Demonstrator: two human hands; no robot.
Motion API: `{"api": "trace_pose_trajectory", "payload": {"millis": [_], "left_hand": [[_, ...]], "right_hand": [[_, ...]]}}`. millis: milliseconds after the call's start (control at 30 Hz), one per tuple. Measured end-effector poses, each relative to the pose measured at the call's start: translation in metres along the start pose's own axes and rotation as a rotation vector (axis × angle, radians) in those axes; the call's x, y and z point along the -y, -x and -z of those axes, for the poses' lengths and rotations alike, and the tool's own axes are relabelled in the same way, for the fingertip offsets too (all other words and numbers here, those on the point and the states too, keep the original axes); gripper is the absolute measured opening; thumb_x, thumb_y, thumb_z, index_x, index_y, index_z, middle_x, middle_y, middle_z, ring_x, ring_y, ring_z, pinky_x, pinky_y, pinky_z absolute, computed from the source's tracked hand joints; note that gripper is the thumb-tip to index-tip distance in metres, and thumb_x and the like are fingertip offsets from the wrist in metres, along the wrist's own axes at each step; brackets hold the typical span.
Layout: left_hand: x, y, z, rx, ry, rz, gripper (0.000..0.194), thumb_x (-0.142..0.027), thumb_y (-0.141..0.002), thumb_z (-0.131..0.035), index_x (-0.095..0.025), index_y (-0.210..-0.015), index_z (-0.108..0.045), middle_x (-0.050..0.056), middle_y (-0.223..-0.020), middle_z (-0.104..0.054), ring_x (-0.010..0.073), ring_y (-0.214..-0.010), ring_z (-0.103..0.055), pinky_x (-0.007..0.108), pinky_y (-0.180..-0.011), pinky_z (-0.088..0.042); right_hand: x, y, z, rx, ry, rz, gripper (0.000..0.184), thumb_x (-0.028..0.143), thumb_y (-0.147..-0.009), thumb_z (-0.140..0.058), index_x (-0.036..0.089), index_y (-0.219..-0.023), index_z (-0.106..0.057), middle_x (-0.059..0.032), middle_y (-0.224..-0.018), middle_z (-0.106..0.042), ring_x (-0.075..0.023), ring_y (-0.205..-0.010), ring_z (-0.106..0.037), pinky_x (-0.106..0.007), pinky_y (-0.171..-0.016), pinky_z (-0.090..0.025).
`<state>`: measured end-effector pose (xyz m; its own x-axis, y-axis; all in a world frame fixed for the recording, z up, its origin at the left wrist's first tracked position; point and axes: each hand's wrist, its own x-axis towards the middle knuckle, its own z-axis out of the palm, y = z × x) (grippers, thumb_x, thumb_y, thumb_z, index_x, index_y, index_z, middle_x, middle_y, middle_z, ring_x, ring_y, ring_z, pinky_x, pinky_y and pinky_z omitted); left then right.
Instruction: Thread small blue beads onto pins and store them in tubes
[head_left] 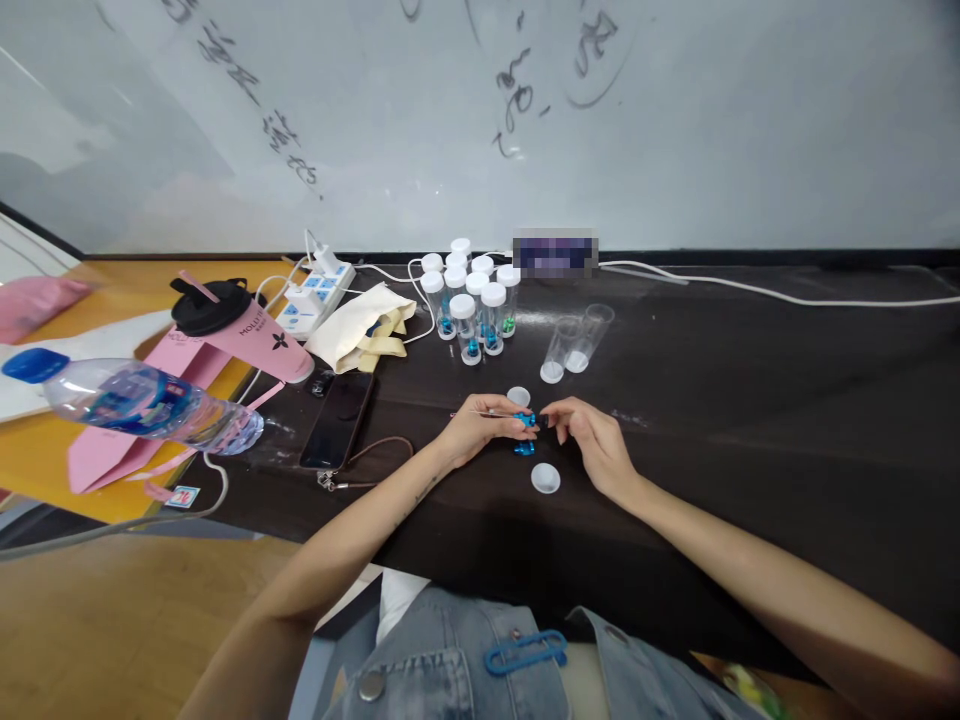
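Over the surface point(720, 400), between two caps point(545, 478), my left fingers point(507, 428) pinch a blue piece point(528, 420) and my right fingers point(564, 408) seem to grip a black bit point(544, 422) beside it, either small enough to spring away if squeezed unevenly.

Blue pieces point(524, 449), white caps point(545, 479), pink cup point(259, 340), dark brown table point(750, 400)
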<state>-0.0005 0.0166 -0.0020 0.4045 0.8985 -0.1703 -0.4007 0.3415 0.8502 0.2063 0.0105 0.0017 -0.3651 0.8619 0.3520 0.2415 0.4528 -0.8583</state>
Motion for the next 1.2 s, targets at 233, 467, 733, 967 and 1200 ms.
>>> {"api": "trace_pose_trajectory", "payload": {"millis": [233,467,733,967,1200], "left_hand": [[0.0006,0.0002,0.0009,0.009,0.003,-0.002,0.028,-0.021,-0.063,-0.082,-0.010,-0.088,-0.072,0.009,-0.078,-0.075,0.0217,-0.074,-0.072,0.035,-0.078,-0.056],[0.0014,-0.0006,0.0013,-0.002,0.004,0.000,0.030,-0.022,-0.062,-0.083,-0.010,-0.087,-0.072,0.009,-0.077,-0.075,0.0223,-0.074,-0.072,0.037,-0.080,-0.055],[0.0005,0.0000,0.0003,-0.020,0.003,0.007,0.034,-0.024,-0.059,-0.085,-0.010,-0.086,-0.072,0.009,-0.077,-0.074,0.0234,-0.075,-0.072,0.039,-0.081,-0.055],[0.0006,-0.0011,0.0016,-0.005,0.014,-0.004,0.031,-0.022,-0.062,-0.083,-0.009,-0.087,-0.072,0.009,-0.078,-0.074,0.0221,-0.075,-0.072,0.037,-0.079,-0.055],[0.0005,0.0003,0.0006,-0.005,0.020,-0.007,0.030,-0.022,-0.061,-0.083,-0.009,-0.086,-0.072,0.008,-0.078,-0.074,0.0218,-0.074,-0.072,0.037,-0.079,-0.056]], "right_hand": [[-0.0010,0.0008,0.0000,-0.008,-0.025,0.010,0.045,0.046,-0.100,-0.027,0.019,-0.106,-0.063,-0.0056,-0.083,-0.059,-0.0178,-0.067,-0.054,-0.034,-0.069,-0.043],[-0.0006,0.0003,-0.0003,-0.026,-0.021,0.029,0.047,0.046,-0.100,-0.027,0.019,-0.104,-0.065,-0.0049,-0.078,-0.057,-0.0189,-0.069,-0.055,-0.035,-0.070,-0.043],[0.0022,-0.0008,0.0007,-0.047,-0.007,0.051,0.046,0.045,-0.100,-0.030,0.018,-0.104,-0.068,-0.0048,-0.074,-0.055,-0.0218,-0.078,-0.057,-0.036,-0.073,-0.044],[0.0019,-0.0010,0.0006,-0.056,-0.002,0.059,0.046,0.045,-0.099,-0.031,0.018,-0.105,-0.068,-0.0055,-0.076,-0.055,-0.0224,-0.081,-0.058,-0.036,-0.073,-0.044],[-0.0006,0.0000,0.0001,-0.055,-0.006,0.052,0.047,0.045,-0.099,-0.030,0.018,-0.105,-0.069,-0.0056,-0.078,-0.055,-0.0214,-0.078,-0.058,-0.036,-0.072,-0.045]]}}
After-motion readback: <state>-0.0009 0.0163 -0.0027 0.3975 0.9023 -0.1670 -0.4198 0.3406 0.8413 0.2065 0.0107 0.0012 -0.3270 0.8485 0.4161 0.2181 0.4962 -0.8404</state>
